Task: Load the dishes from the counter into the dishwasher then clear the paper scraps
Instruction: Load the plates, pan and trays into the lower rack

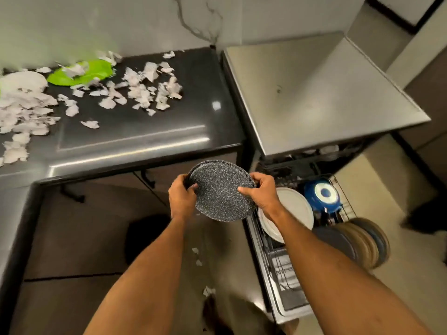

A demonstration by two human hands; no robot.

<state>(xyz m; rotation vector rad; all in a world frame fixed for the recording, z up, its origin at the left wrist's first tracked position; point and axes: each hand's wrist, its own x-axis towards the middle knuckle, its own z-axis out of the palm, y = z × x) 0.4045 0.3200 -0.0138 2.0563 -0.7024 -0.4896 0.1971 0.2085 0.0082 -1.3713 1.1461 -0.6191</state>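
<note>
Now both hands grip speckled dark plate [221, 197]: left hand [182, 197] on left rim, right hand [262, 191] on right rim, held above floor, just left of open dishwasher rack [339, 189]. Paper scraps [142, 87], green plate [96, 71] on far bench [145, 131].

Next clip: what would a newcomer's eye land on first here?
Front and centre, the left hand and right hand hold a speckled dark plate by its edges, above the floor beside the pulled-out dishwasher rack. Behind, torn paper scraps litter the black counter, with a bright green plate among them.
</note>
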